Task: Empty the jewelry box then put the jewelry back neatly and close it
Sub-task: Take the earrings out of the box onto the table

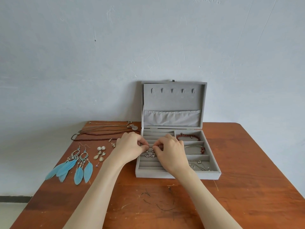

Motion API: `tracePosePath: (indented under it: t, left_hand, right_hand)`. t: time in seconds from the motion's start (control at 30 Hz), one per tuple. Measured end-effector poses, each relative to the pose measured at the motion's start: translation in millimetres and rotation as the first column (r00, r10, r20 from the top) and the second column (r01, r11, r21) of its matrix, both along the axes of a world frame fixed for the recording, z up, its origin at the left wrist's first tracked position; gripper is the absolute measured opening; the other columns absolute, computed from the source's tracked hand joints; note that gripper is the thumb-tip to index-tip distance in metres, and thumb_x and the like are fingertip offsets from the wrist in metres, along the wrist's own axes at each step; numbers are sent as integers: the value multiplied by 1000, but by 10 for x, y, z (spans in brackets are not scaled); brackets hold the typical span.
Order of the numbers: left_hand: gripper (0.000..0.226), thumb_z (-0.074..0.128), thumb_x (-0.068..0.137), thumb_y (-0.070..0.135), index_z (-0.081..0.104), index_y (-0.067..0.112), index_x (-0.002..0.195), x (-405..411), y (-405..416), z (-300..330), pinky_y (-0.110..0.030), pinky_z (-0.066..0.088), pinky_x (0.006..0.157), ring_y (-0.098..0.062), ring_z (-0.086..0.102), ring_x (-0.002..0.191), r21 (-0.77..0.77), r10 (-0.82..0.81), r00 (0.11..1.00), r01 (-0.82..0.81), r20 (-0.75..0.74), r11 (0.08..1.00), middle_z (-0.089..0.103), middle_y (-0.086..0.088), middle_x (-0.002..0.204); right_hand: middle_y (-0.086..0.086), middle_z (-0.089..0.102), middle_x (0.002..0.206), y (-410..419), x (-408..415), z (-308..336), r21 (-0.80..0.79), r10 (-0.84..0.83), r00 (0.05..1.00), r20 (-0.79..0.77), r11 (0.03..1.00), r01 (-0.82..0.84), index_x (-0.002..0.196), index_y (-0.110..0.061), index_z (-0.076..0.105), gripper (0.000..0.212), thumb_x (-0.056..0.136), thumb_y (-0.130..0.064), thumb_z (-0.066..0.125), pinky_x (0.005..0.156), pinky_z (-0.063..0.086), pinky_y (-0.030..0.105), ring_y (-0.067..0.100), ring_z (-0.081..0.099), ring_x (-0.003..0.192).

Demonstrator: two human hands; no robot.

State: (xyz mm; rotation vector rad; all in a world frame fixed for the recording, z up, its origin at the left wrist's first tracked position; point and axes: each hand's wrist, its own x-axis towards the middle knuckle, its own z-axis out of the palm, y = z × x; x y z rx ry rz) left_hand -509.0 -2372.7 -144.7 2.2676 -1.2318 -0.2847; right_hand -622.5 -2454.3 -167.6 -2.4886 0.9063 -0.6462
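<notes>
Both hands, left hand (130,146) and right hand (171,151), each pinch a silver earring (149,154) over the jewelry box (178,173) slots.

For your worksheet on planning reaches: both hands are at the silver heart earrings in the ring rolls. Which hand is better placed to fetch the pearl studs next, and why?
Left. The left hand is nearest the pearl studs, which lie on the table left of the jewelry box; the right hand would have to cross over.
</notes>
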Motion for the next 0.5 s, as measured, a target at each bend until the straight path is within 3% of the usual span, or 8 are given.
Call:
tracePosePath:
  t: [0.27, 0.43, 0.5]
  left_hand:
    - [14, 58, 87, 31, 58, 36, 74, 42, 106, -22, -36, 36, 86, -15, 42, 88, 14, -72, 992, 74, -100, 997, 47, 5, 83]
    - [9, 54, 91, 26, 61, 28, 86, 46, 281, 52, -15, 32, 68, -8, 44, 84, -134, -64, 988, 45, -138, 990, 49, 7, 85]
    - [11, 53, 91, 24, 61, 28, 83, 112, 416, 85, -17, 32, 67, -5, 44, 83, -156, -33, 992, 13, -126, 988, 51, 4, 87]
  right_hand:
    - [1, 58, 99, 24, -19, -19, -30, 7, 1000, 30, 1000, -6, 90, -15, 65, 15, 90, -18, 50, 88, 30, 32, 20, 52, 97]
    - [1, 58, 95, 57, -57, -11, -79, 21, 995, 98, 997, -13, 86, -13, 66, 12, 89, -17, 55, 85, 30, 33, 21, 53, 89]
    - [2, 58, 89, 85, -67, -16, -116, 44, 993, 114, 993, -30, 81, -12, 66, 8, 86, -14, 59, 78, 29, 32, 23, 54, 83]
